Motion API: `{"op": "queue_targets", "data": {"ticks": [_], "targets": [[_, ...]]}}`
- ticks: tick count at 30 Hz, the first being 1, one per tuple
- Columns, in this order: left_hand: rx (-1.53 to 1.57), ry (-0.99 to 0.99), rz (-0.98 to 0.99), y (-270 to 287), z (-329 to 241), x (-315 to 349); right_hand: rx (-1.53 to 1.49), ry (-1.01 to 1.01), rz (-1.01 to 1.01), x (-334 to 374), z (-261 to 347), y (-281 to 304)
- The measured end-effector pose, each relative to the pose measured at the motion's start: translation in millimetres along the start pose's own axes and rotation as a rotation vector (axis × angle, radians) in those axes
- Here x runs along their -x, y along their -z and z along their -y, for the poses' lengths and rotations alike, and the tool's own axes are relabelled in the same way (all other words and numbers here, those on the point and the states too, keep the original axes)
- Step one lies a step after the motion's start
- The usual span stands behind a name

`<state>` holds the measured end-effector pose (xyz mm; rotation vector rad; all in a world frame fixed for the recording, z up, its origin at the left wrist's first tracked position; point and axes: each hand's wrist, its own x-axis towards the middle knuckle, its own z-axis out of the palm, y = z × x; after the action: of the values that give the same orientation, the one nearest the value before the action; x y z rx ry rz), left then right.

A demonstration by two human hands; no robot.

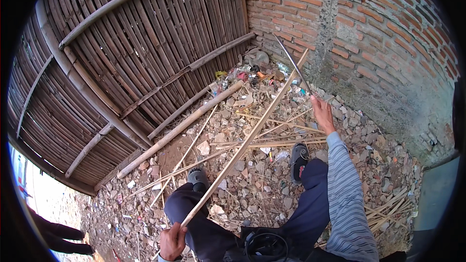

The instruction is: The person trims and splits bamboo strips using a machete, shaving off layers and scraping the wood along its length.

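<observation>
A long, pale bamboo strip [247, 140] slants up and away from my lower left toward the brick wall. My left hand [172, 242] is closed round its near end, beside my left knee. In my right hand [323, 115], held out ahead on the right, is a knife [286, 53] with a long, narrow blade. The blade points up and to the left and crosses the strip near its far end; whether the two touch, I cannot tell. Its handle is mostly hidden in my fist.
Several loose bamboo strips [291, 143] lie on rubble between my feet, with another pile [388, 213] at right. A bamboo pole [179, 128] lies along the slatted fence [145, 34]. Litter [252, 73] fills the corner by the brick wall [383, 43]. A dark shape [63, 237] stands lower left.
</observation>
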<state>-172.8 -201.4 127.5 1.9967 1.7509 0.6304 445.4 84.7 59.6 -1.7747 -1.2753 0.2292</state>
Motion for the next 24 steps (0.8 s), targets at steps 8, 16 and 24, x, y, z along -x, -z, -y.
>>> {"op": "queue_targets", "data": {"ticks": [8, 16, 24], "targets": [[0.052, -0.051, 0.064, -28.2, -14.7, -32.6, -0.755, -0.169, 0.364, 53.5, 100.6, -18.6], [0.083, -0.123, 0.062, -47.0, -20.5, -44.2, -1.144, -0.314, 0.309, 56.9, 129.3, -26.5], [0.220, -0.197, 0.298, -24.8, -39.1, -57.0, -1.440, -0.313, 0.419, 54.2, 123.0, -27.2]]}}
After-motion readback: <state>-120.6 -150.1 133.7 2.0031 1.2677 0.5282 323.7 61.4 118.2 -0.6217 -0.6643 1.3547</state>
